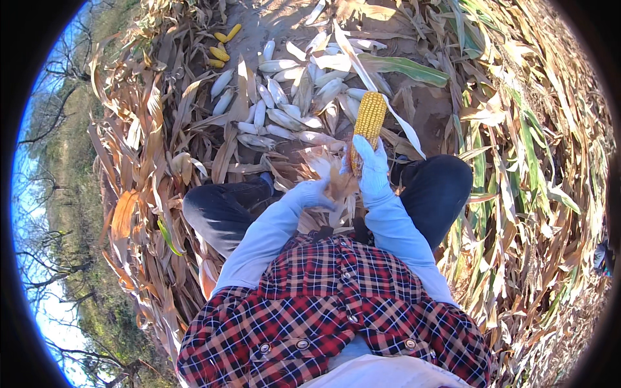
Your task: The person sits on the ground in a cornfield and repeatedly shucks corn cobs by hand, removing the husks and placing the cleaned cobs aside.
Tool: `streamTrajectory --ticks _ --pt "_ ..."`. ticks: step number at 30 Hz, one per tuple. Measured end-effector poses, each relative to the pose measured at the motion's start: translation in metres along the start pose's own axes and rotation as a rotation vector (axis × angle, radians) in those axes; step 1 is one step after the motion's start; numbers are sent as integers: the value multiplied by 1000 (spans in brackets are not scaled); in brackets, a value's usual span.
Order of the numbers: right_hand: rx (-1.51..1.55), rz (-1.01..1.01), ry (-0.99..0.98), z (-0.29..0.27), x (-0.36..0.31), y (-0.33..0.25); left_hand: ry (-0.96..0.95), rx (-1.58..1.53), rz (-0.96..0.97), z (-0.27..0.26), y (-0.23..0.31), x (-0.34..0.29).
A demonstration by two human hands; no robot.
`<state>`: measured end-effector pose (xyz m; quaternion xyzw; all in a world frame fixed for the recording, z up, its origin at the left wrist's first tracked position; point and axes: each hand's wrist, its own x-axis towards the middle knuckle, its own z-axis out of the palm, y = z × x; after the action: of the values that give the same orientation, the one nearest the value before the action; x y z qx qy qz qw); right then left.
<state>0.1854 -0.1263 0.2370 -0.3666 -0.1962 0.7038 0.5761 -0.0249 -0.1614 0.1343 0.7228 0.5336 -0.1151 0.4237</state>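
Note:
A bare yellow corn cob (370, 116) stands upright in my gloved right hand (373, 169), whose fingers wrap round its lower end. My gloved left hand (312, 194) is to the left of the cob and lower, thumb and fingers apart, beside pale dry husk leaves (341, 184). Whether its fingertips touch those leaves I cannot make out. Just beyond both hands, a spread of corn ears in pale husks (283, 119) lies on the ground. One long husk strip (404, 124) hangs close to the right side of the cob.
Several husked yellow cobs (218, 53) lie at the far left. Dry corn stalks are heaped on the left (145, 194) and on the right (517, 213). My bent left knee (217, 210) and right knee (443, 194) flank the hands. A green leaf (407, 68) lies beyond the cob.

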Motion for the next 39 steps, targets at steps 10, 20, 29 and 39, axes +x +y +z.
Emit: streamTrajectory --ticks 10,20,29,39 --pt "-636 -42 -210 -7 1 18 504 -998 421 -147 66 -41" --pt "-1045 -78 -267 -8 -4 20 662 -760 311 -163 69 -12" --pt "-518 80 -384 -14 -3 18 693 -1768 565 -184 123 -36" --pt "121 206 -129 4 -12 1 872 -1394 349 -162 35 13"
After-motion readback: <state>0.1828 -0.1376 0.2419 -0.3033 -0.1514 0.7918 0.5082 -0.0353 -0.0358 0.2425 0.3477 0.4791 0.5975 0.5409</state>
